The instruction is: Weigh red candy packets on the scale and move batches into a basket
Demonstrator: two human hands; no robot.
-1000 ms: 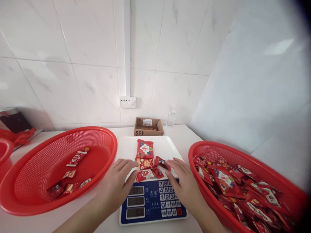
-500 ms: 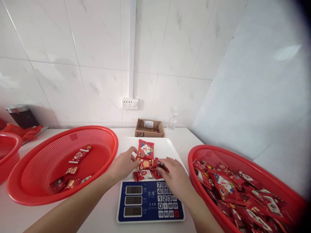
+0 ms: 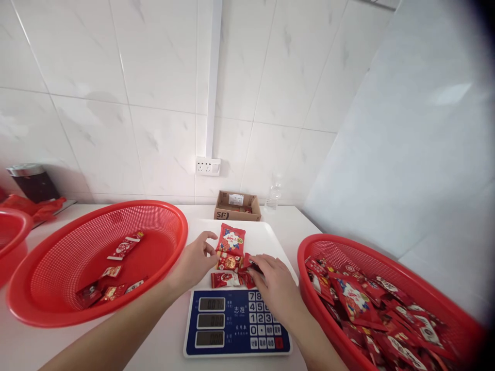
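A white-topped digital scale [image 3: 237, 322] with a blue keypad panel stands in front of me, its top digits lit but not clearly legible. Small red wrapped snack packets lie on its pan: a larger square packet [image 3: 231, 240] at the back, a gold-patterned packet [image 3: 229, 262] in the middle and a red-and-white packet [image 3: 225, 280] in front. To their left, my left hand [image 3: 196, 262] is open, fingers curled and apart, holding nothing. My right hand [image 3: 276, 286] pinches a dark red packet [image 3: 249, 262] at the right of the group, partly hidden by its fingers.
On the left, a red mesh basket [image 3: 176, 216] holds several packets. A fuller red basket [image 3: 315, 239] stands at right, heaped with packets. Behind the scale are a cardboard box [image 3: 236, 213], a clear plastic bottle [image 3: 274, 195] and a wall socket [image 3: 208, 166].
My left hand has drawn slightly back from the packets. My right hand stays at the packet on the right. The scale's displayed digits have changed, and the view has shifted a little.
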